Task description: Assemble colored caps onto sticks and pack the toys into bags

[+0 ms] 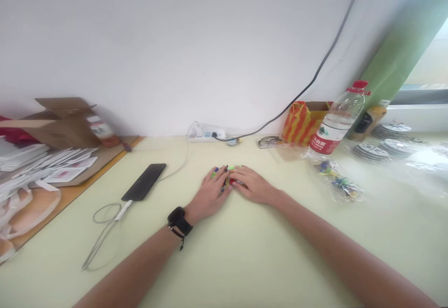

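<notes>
Both hands meet at the middle of the pale green table (224, 252), over a small cluster of colourful pieces (227, 179) in green, blue, red and yellow. My left hand (212, 192), with a ring on a finger and a black watch (179, 220) at the wrist, has its fingers curved over the left side of the pieces. From the right, my right hand (252, 185) covers the other side, fingers bent round them. The fingertips nearly touch each other. Most of the cluster is hidden under the fingers, so its shape is not clear.
A black phone (144, 182) with cables lies left. Behind are a power strip (206, 134) and glasses (269, 142). At right stand a striped bag (300, 123), a water bottle (336, 123), a plastic packet of colourful pieces (339, 181) and stacked discs (371, 152). Papers (72, 168) and a cardboard box (70, 128) are far left.
</notes>
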A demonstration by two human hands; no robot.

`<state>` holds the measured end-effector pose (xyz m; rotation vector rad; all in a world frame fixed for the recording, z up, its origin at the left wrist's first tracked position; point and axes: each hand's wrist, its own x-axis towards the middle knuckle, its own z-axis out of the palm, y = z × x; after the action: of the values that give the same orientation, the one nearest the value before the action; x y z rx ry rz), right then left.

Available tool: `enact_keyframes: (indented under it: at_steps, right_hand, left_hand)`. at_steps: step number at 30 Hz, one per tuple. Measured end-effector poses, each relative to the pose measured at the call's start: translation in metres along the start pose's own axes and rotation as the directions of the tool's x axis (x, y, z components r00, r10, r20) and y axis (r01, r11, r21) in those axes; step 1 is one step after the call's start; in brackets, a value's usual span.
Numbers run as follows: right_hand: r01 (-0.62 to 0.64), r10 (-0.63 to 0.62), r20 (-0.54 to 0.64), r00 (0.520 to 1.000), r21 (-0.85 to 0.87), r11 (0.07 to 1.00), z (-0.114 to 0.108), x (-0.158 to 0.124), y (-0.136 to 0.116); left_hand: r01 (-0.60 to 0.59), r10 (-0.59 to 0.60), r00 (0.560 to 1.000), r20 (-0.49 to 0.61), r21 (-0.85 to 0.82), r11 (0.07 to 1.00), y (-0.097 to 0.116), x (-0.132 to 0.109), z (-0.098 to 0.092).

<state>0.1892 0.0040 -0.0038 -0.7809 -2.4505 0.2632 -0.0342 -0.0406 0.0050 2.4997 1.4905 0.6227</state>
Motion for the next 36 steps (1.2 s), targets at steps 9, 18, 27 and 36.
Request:
enact_keyframes:
  at_steps: [9,18,27,36]
  right_hand:
    - [0.004,-0.003,-0.008,1.0,0.045,0.999,-0.018,-0.019,-0.01]
    - [-0.148,0.147,-0.039,0.988,-0.012,0.989,-0.03,-0.055,-0.004]
    - [-0.263,0.261,-0.034,0.965,-0.087,0.961,-0.022,-0.068,0.012]
    - [-0.321,0.323,-0.177,0.93,0.043,0.946,-0.016,-0.059,0.033]
  left_hand:
    - [-0.014,0.015,0.999,-0.032,0.026,1.0,-0.009,0.001,0.012]
    - [0.008,-0.006,0.999,-0.042,0.049,0.999,-0.036,0.025,0.006]
    - [-0.128,0.128,0.992,0.005,-0.001,0.992,0.019,0.021,0.012]
    - [-0.142,0.145,0.989,0.0,-0.203,0.969,0.024,0.037,0.019]
